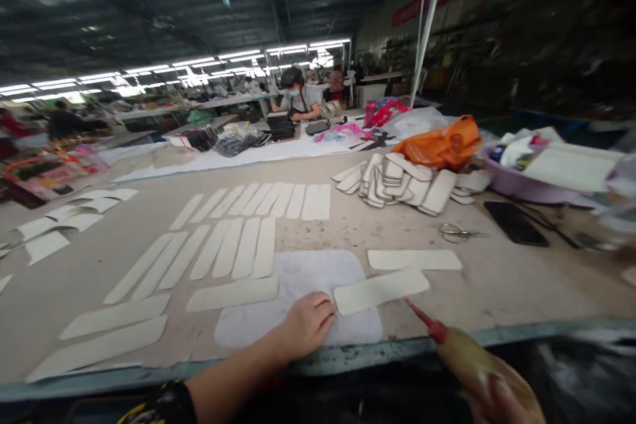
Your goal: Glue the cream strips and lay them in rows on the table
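Note:
My right hand (504, 397) grips a squeeze bottle (464, 354) with a red nozzle, blurred at the lower right. The nozzle tip points at the lower edge of an off-white strip (382, 290) with rounded corners. My left hand (309, 321), its fingers curled together, rests at that strip's left end; whether it pinches the strip is hidden. Under them lies a white sheet (318, 268). Just behind is a second strip (415, 260). Rows of similar strips (265, 248) lie flat to the left.
Farther back are a heap of dark-edged pieces (397, 179), an orange bag (442, 142) and a filled purple basin (521, 179). Scissors (457, 233) and a black phone (515, 222) lie at right. Curved pieces (74, 218) lie far left. A person (298, 99) sits across the table.

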Demonstrator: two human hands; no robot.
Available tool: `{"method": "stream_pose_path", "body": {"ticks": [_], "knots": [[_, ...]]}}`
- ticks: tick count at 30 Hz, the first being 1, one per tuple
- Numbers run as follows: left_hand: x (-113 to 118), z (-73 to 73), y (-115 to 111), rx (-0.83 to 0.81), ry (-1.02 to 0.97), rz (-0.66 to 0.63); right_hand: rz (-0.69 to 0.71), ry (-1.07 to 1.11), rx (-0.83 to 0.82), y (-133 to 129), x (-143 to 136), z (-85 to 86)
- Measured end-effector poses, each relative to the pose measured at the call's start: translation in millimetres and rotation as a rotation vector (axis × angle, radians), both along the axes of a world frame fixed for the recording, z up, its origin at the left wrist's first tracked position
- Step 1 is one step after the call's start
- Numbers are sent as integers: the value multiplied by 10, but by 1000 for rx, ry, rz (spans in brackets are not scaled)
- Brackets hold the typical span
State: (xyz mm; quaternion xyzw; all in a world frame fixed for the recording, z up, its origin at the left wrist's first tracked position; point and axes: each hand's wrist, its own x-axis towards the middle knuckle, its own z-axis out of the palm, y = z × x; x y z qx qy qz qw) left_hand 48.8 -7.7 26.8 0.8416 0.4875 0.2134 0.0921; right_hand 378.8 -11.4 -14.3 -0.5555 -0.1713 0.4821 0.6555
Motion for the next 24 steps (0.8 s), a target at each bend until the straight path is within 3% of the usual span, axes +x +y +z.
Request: {"method": "stream_pose_path", "body": {"ticks": [2, 5, 14, 24], "knots": [[-43, -16, -25, 32, -54, -59, -5, -31, -45, -296, -194, 98], [-62, -53, -44, 49, -72, -124, 91, -110, -6, -467, -457, 220], [-44, -80, -32, 56, -81, -105, 233, -603, 58, -251, -858, 313], [-61, -80, -39, 31, -99, -95, 316, -743, 22, -99, -977, 330]]}}
